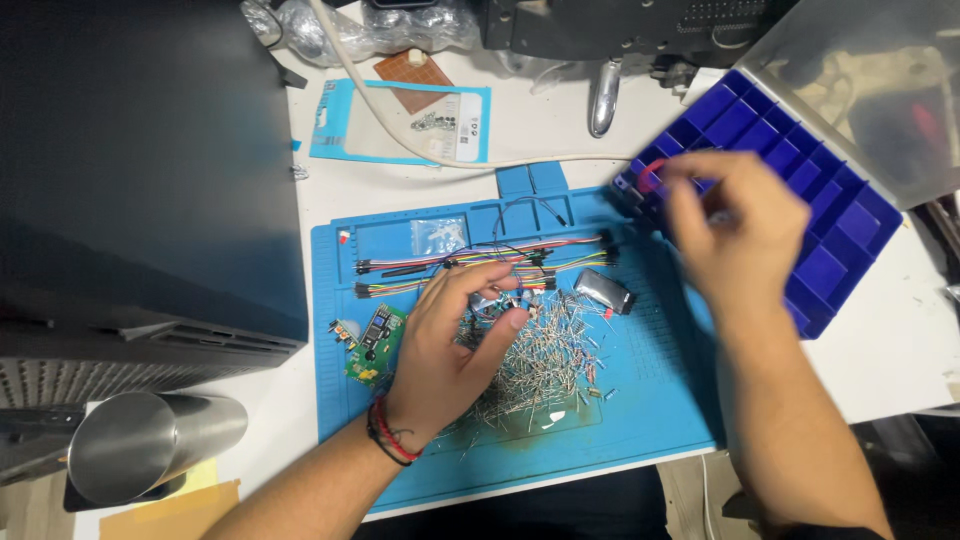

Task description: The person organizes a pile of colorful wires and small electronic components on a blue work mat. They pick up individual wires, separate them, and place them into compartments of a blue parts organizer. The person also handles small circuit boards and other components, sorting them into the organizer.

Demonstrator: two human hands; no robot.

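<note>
While thin wire resistors (545,365) litter the ribbed mat (660,400), both hands (450,340) sort.

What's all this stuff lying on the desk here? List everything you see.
Work mat: one, blue, centre of the white desk.
Loose components: a pile too many to count, silvery, mid-mat.
Jumper wires: a bundle, multicoloured, upper mat.
Circuit board: one, green, left edge of mat.
Compartment box: one, dark blue, upper right.
Metal cylinder: one, silver, lower left.
Dark case: one, black, left.
Packet: one, light blue, above mat.
Left hand: on the component pile, fingers pinching small parts.
Right hand: blurred, over the box's near edge.
</note>
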